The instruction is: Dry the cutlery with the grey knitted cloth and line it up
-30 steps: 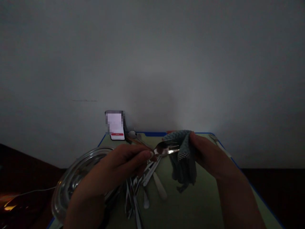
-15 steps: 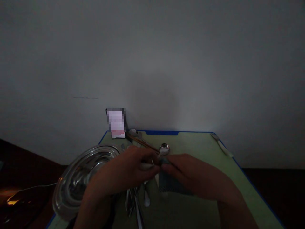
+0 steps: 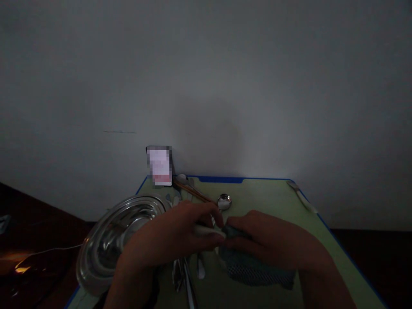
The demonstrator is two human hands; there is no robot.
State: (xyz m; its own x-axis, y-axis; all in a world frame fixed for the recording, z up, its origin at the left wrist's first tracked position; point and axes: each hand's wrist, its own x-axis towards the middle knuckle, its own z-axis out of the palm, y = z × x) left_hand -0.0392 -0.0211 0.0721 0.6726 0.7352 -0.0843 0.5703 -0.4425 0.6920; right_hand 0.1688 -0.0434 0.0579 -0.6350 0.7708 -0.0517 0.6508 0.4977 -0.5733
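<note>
My left hand (image 3: pixel 175 229) is closed around a white-handled utensil (image 3: pixel 208 231); the utensil's far end is hidden at the cloth, so its kind does not show. A dark green-grey cloth (image 3: pixel 254 274) with a checked border is gripped by my right hand (image 3: pixel 267 236). Its fingers press the cloth against the utensil's tip, and the rest of the cloth hangs below. Just beyond both hands, a shiny metal spoon (image 3: pixel 224 201) lies on the green table (image 3: pixel 260 193). Below my left hand lie several pieces of metal cutlery (image 3: pixel 189 283), partly covered by the wrist.
At the left stands a large steel basin (image 3: pixel 85 257). A lit phone (image 3: pixel 160 167) leans against the wall behind it. Wooden chopsticks (image 3: pixel 195 192) and more spoons lie near the back edge. A white-handled fork (image 3: pixel 302 197) rests along the right edge.
My right hand and the cloth have shifted slightly right and down, and more of the cloth hangs out. The white handle now shows more between my left fingers.
</note>
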